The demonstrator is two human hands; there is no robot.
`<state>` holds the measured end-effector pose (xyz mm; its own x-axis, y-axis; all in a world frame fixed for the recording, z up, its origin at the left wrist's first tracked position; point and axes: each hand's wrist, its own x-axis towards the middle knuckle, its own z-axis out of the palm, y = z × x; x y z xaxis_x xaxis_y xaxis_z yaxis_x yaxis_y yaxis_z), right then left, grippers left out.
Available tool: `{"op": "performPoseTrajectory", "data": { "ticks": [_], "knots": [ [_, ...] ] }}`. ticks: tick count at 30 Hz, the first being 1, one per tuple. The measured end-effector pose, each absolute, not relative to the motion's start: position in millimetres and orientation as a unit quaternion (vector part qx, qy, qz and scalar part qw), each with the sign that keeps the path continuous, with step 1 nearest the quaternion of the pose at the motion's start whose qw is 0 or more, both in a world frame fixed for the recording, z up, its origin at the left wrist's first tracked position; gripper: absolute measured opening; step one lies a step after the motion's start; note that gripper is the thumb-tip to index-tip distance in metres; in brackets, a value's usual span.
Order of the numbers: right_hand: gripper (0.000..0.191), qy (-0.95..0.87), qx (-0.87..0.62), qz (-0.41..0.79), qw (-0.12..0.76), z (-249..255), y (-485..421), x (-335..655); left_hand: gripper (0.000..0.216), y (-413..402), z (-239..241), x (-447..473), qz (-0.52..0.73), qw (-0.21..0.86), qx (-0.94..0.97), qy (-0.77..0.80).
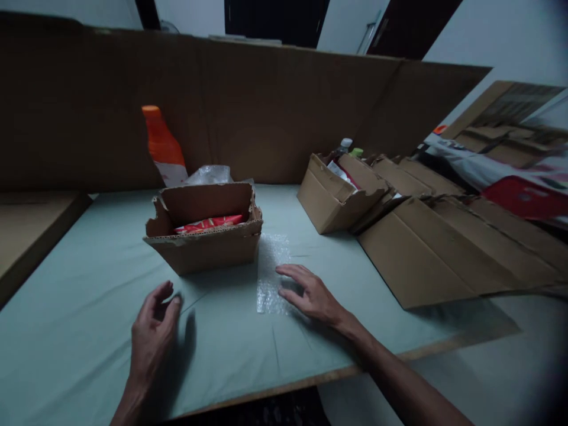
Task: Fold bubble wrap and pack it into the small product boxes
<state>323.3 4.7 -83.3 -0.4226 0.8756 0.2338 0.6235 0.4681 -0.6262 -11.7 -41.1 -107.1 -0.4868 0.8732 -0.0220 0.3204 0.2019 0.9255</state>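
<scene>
My left hand (155,325) hovers over the table at the lower left, its fingers curved and apart with nothing in them. My right hand (310,293) is at the right edge of a strip of bubble wrap (270,278) lying flat; thumb and fingers are spread, and whether they touch the wrap I cannot tell. Just beyond both hands stands an open cardboard box (213,251) with a red packet (210,224) inside. Behind this box are an orange-capped bottle (164,145) with an orange and white body, and some crumpled clear plastic (209,174).
A second open box (335,192) holding bottles and packets stands at the right, beside several more cardboard boxes (426,254). A tall cardboard panel (266,106) closes off the back. Flat cardboard (39,231) lies at the left. The table (231,355) has a light green cloth.
</scene>
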Motion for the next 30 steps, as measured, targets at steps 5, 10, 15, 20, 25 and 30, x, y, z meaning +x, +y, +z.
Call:
{"op": "performPoseTrajectory", "data": {
  "ticks": [5, 10, 15, 20, 25, 30],
  "knots": [
    [0.048, -0.885, -0.430, 0.119, 0.135, -98, -37, 334, 0.032, -76, -119, 18, 0.403, 0.290, 0.605, 0.622],
    [0.016, -0.885, -0.414, 0.017, 0.212, -110, -31, 314, 0.033, -78, -121, 43, 0.393, 0.180, 0.766, 0.475],
    [0.013, -0.895, -0.323, 0.160, 0.265, -101, -48, 291, 0.070, -99, -113, 42, 0.301, 0.142, 0.826, 0.454],
    [0.013, -0.904, -0.235, 0.274, 0.230, -99, -65, 266, 0.048, -117, -119, 31, 0.315, 0.135, 0.841, 0.419],
    [0.032, -0.871, -0.274, 0.322, 0.250, -99, -50, 262, 0.035, -125, -121, 17, 0.359, 0.152, 0.813, 0.433],
    [0.029, -0.876, -0.324, 0.297, 0.199, -96, -37, 261, 0.033, -131, -113, 13, 0.368, 0.179, 0.783, 0.469]
  ]
}}
